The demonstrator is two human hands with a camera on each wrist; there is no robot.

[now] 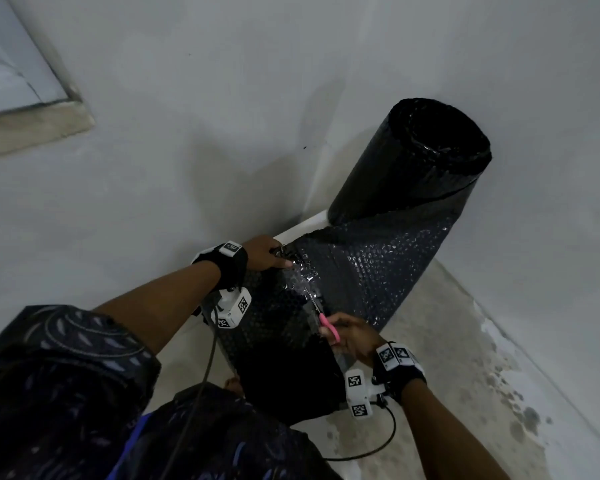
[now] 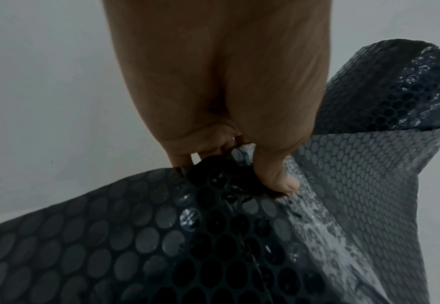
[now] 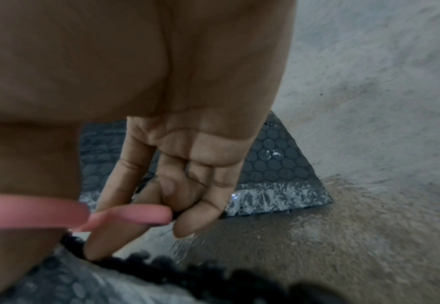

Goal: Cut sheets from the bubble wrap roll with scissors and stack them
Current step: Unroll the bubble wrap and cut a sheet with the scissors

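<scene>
Bubble wrap roll stands in the corner w/ its sheet trailing toward the person; left hand pinches the far edge, right hand grips pink scissors, blades prob. aimed along the cut line toward left.

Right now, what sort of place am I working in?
Probably a bare storeroom or unfinished room corner: plain grey plastered walls, a stained concrete floor, and a tall black bubble wrap roll standing in the corner.
</scene>
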